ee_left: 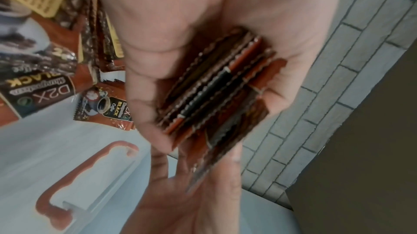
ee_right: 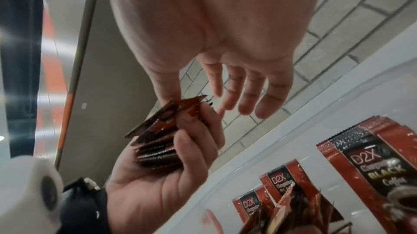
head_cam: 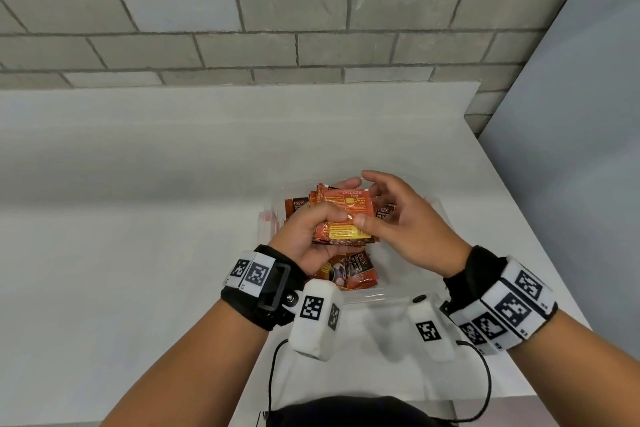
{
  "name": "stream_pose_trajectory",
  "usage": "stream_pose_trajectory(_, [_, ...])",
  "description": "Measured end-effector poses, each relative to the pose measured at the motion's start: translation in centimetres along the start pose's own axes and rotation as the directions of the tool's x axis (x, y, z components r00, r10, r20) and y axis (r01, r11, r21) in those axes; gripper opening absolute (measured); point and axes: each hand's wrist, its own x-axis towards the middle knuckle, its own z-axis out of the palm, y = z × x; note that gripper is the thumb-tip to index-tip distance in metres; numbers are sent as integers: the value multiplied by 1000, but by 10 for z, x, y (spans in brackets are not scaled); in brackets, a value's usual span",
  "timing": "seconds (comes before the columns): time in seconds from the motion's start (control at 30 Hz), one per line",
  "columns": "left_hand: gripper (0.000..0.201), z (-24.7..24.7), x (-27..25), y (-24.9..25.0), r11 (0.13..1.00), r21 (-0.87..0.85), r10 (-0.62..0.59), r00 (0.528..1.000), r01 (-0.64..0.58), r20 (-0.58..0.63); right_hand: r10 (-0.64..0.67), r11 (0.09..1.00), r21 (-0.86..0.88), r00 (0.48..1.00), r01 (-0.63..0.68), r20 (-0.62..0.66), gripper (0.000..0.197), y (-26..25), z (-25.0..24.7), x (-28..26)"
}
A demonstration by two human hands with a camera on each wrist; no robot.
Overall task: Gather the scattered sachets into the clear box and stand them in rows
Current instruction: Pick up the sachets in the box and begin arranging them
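A plain white matte surface (head_cam: 173, 184) is seen butting up against a grey brick wall (head_cam: 242, 10), with a flat pale grey panel (head_cam: 571, 114) standing along the right side. A clear plastic box (head_cam: 429, 218) with reddish-orange clip handles (ee_left: 67, 175) is set on the surface right in front of the person.

The sachets are small orange-red and dark brown foil packets with crimped edges. "D2X" and "BLACK Coffee" can be read on the fronts, next to a picture of a coffee cup; a line of smaller script under "D2X" is too blurry to make out. A yellow label panel is printed on the backs, its text not legible.

A thick stack of these sachets (head_cam: 343, 218) is held over the box by the left hand (head_cam: 304, 239), gripped edge-on with the fingers (ee_right: 194, 139) curled round one side and the thumb pressed on the other. The right hand (head_cam: 398, 222) is held just beside the stack, its fingers (ee_right: 248, 91) loosely spread and gripping nothing, while its thumb tip is laid against the right edge of the top sachet. More loose sachets (head_cam: 353, 270) are seen lying inside the box below the hands, some flat and some leaning (ee_right: 277, 189), not lined up in tidy rows.
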Motion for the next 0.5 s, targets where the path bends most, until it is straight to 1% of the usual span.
stream_pose_trajectory(0.13, [67, -7, -1, -3, 1000, 9, 20, 999, -21, 24, 26, 987, 162, 999, -22, -26, 52, -4, 2, 3])
stream_pose_trajectory(0.23, [64, -10, -2, -3, 999, -29, 29, 999, -29, 20, 21, 978, 208, 998, -8, -60, 49, -7, 0, 5])
stream_pose_trajectory(0.27, [63, -10, -3, -3, 999, -41, 31, 999, -30, 10, 9, 976, 218, 996, 10, -86, 46, -7, -1, 6])
stream_pose_trajectory(0.33, [63, -11, -3, -2, 997, -70, 26, 999, -28, -27, -36, 966, 245, 980, 85, -197, 35, -9, -3, 5])
stream_pose_trajectory(0.37, [68, -11, -3, -1, 996, -80, 20, 999, -24, -43, -79, 961, 238, 967, 138, -243, 30, -11, -5, 4])
stream_pose_trajectory(0.4, [76, -11, -3, -1, 996, -93, 12, 998, -18, -61, -134, 961, 203, 958, 188, -253, 24, -13, -6, 2])
stream_pose_trajectory(0.43, [83, -11, -3, 0, 994, -110, 5, 997, -13, -77, -189, 964, 142, 957, 223, -221, 19, -14, -5, 1])
stream_pose_trajectory(0.47, [85, -11, -3, 0, 992, -124, 4, 997, -14, -78, -223, 970, 68, 963, 235, -155, 17, -15, -4, 0])
stream_pose_trajectory(0.5, [79, -11, -2, 0, 991, -129, 19, 998, -27, -65, -224, 975, -13, 972, 223, -71, 19, -14, -1, -2])
